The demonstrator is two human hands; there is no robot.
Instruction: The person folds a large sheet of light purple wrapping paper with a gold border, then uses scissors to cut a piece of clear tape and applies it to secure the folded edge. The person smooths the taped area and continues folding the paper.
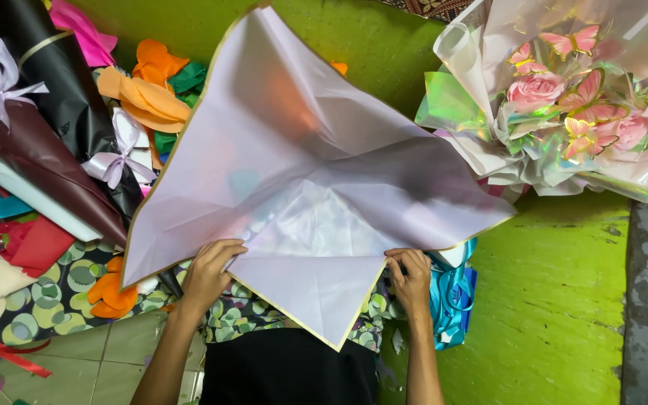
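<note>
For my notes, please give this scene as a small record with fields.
Left hand: grips the pale lilac wrapping sheet at its lower edge
Right hand: pinches the same edge
Sheet: translucent, creased, thin gold border, spread wide
Right of sheet: finished bouquet with pink roses and butterflies
Left of sheet: dark wrapped rolls, lilac bows, orange paper scraps
Surface: green mat

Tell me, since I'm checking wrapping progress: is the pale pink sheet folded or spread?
Mostly spread: the sheet lies open and creased, the left hand and right hand pinching its near edge.

Left hand (208,274), right hand (412,279) pinching (forearms extended).
</note>
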